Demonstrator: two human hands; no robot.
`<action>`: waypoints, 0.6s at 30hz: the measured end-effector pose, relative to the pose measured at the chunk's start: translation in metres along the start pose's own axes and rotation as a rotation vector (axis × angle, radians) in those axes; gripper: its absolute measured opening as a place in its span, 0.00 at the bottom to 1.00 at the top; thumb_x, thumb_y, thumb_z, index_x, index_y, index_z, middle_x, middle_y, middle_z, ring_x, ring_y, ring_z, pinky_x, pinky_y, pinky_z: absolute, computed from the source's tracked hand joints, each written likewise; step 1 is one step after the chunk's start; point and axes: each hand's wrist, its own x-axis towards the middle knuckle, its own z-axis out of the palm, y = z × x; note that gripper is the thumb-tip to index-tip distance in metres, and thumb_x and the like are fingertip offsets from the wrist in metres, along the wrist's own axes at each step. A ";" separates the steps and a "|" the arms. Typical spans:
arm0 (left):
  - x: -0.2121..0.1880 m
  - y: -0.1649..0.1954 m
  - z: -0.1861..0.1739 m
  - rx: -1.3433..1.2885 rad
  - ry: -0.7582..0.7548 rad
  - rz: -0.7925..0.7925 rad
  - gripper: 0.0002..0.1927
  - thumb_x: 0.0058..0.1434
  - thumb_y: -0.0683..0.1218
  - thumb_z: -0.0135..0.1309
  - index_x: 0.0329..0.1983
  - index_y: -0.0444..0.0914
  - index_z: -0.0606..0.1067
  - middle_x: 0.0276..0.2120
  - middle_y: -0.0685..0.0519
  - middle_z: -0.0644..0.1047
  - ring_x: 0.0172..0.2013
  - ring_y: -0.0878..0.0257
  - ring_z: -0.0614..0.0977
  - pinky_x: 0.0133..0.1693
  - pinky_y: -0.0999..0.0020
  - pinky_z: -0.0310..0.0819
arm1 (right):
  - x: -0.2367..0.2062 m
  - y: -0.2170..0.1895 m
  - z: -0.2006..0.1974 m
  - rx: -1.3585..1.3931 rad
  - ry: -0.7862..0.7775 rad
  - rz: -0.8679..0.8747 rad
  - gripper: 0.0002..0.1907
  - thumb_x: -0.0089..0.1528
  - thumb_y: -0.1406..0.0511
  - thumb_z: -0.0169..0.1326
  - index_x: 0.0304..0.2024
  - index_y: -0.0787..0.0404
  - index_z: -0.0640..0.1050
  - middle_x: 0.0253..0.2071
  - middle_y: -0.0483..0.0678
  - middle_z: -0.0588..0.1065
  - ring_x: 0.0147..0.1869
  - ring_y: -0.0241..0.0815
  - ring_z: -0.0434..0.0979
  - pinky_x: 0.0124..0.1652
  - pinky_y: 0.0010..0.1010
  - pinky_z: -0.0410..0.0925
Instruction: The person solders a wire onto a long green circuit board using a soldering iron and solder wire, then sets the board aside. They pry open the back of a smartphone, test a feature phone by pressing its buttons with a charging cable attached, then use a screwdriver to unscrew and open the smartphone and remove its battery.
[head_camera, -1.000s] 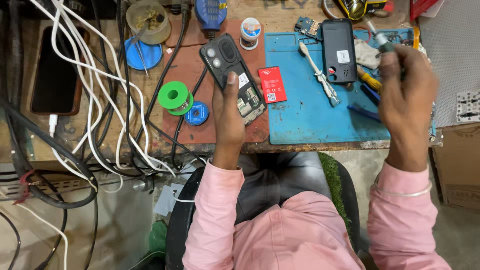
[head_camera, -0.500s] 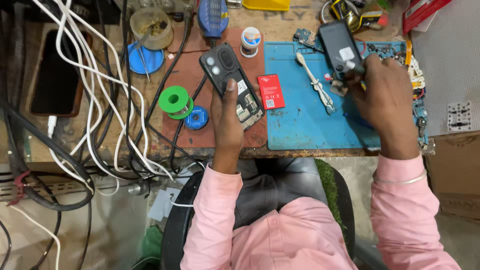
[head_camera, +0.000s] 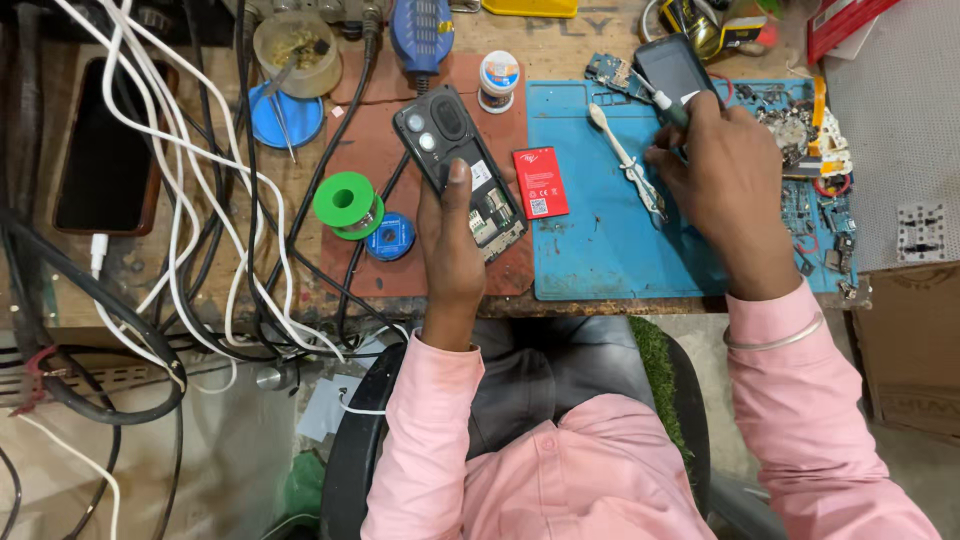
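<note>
My left hand holds an opened black phone with its back off, thumb resting on its exposed insides, above a brown mat. My right hand is closed around a thin tool with a white tip, over the blue work mat. The tool's tip lies next to a second black phone at the mat's far edge. A small red battery lies between my two hands. A white toothbrush lies just left of my right hand.
Loose white and black cables cover the bench's left side near a dark phone. A green solder spool, a blue tin, a small jar and circuit board parts lie about. A cardboard box stands at right.
My right hand has moved left and toward the far edge of the blue mat, bringing the tool beside the second black phone. My left hand keeps holding the opened phone.
</note>
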 end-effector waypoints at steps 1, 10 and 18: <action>0.000 0.000 0.000 -0.008 0.003 -0.012 0.20 0.77 0.52 0.46 0.62 0.33 0.69 0.43 0.48 0.80 0.39 0.65 0.83 0.41 0.69 0.79 | 0.001 -0.001 0.001 -0.005 0.012 -0.017 0.20 0.61 0.61 0.69 0.42 0.63 0.71 0.35 0.52 0.77 0.41 0.59 0.76 0.36 0.49 0.68; 0.000 0.000 -0.001 -0.005 0.008 0.008 0.21 0.78 0.53 0.46 0.63 0.33 0.69 0.45 0.48 0.80 0.41 0.67 0.82 0.42 0.70 0.78 | 0.011 0.000 0.007 0.081 -0.044 0.052 0.22 0.61 0.64 0.67 0.45 0.66 0.67 0.33 0.54 0.79 0.36 0.61 0.79 0.34 0.51 0.69; -0.002 0.004 0.002 0.022 0.010 -0.004 0.22 0.77 0.54 0.46 0.63 0.33 0.68 0.43 0.48 0.81 0.38 0.67 0.82 0.40 0.71 0.79 | 0.014 0.000 -0.001 0.194 -0.084 0.071 0.24 0.58 0.64 0.65 0.47 0.68 0.66 0.35 0.54 0.80 0.37 0.62 0.79 0.36 0.51 0.70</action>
